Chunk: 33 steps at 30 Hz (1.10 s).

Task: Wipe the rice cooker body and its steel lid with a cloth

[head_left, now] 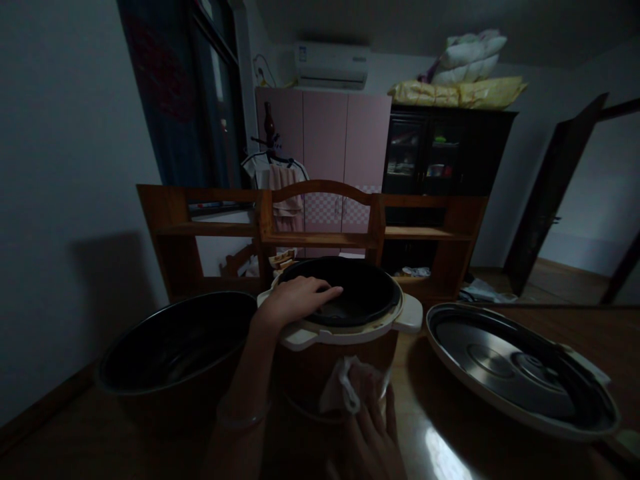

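A brown cooker body (345, 333) with a cream rim stands open on the wooden table (440, 427) in front of me. My left hand (295, 299) rests on its near-left rim, fingers stretched flat over the edge of the dark interior. My right hand (373, 433) presses a white cloth (345, 383) against the cooker's front wall, fingers curled on the cloth.
The dark inner pot (175, 347) sits to the left of the cooker. The cooker's lid (520, 367) lies upside down on the right. A wooden shelf unit (320, 227) stands behind the table, with pink and dark cabinets farther back.
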{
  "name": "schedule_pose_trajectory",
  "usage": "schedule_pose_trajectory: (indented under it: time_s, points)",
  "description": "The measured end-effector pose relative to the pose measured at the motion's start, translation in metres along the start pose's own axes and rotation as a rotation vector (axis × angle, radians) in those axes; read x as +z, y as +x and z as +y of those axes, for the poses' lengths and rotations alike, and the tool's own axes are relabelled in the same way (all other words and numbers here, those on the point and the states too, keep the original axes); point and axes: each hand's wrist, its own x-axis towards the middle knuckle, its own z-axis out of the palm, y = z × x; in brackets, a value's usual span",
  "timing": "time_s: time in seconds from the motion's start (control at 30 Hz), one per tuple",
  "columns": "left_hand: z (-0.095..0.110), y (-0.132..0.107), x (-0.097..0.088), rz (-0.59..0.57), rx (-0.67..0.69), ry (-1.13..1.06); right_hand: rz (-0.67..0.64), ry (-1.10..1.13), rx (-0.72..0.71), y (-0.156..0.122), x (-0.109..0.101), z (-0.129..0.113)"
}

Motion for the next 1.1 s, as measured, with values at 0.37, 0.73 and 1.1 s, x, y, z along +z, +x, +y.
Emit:
schedule_pose_trajectory:
  time_s: [0.37, 0.73, 1.1]
  points:
    - [-0.001, 0.001, 0.001, 0.004, 0.012, 0.004, 0.066, 0.071, 0.024, 0.040, -0.027, -0.003]
    - [0.000, 0.000, -0.001, 0.019, 0.008, 0.021, 0.088, 0.074, -0.087, 0.049, -0.033, -0.002]
    - [-0.001, 0.002, 0.001, 0.005, 0.008, 0.019, 0.120, 0.059, -0.158, 0.056, -0.033, -0.009]
